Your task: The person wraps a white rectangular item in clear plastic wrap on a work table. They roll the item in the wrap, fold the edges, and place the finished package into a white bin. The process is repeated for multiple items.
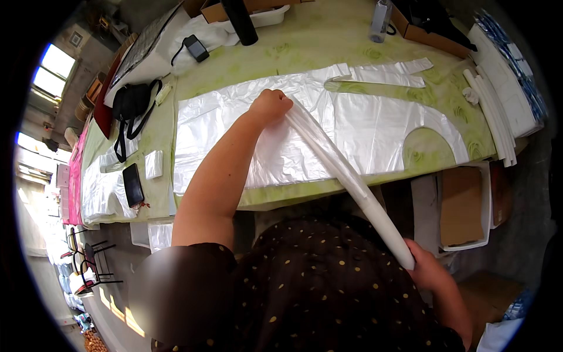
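A long white roll [346,176], with clear plastic film around its upper part, slants from the table toward my right side. My left hand [271,107] is closed around its far end, above the table. At the near end, beside my body, my right hand [425,265] grips the bare white part. Beneath my left hand a shiny white plastic apron [375,120] lies spread flat, its curved neck loop at the right and a long strap at the far side. My left forearm covers part of the plastic.
The green patterned tablecloth [305,50] carries a black phone [134,184], a black bag [131,101], a small dark device [195,48] and a clear bottle [380,20]. White tubes [491,117] lie at the right edge. Below stands a bin with cardboard [461,205].
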Tool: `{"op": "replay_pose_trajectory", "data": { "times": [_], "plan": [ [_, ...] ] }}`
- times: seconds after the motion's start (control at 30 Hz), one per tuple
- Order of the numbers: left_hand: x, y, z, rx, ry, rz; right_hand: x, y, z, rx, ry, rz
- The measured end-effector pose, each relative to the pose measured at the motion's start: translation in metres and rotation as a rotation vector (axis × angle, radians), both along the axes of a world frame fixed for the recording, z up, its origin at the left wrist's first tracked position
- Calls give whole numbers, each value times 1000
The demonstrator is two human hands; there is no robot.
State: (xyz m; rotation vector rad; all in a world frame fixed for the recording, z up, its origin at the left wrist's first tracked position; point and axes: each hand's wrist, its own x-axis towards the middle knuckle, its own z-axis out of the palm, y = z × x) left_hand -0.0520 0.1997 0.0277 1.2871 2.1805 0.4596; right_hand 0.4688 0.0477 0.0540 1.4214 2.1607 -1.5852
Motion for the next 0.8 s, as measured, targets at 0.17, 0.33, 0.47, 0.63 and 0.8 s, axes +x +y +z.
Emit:
{"op": "replay_pose_trajectory", "data": {
  "times": [0.17, 0.33, 0.47, 0.63, 0.8],
  "plan": [
    [8, 4, -4, 66, 206, -72, 86, -38, -50, -126, 67, -217],
    [13, -1, 2, 246, 183, 15, 105, -57, -67, -111, 111, -392],
    [27, -33, -16, 726, 299, -157, 109, -47, -58, -44, 15, -488],
    [104, -99, -11, 571, 254, -715, 96, -2, -37, -12, 12, -476],
    [100, -109, -23, 519, 279, -910, 52, 48, -16, 31, 163, -405]
  ]
}}
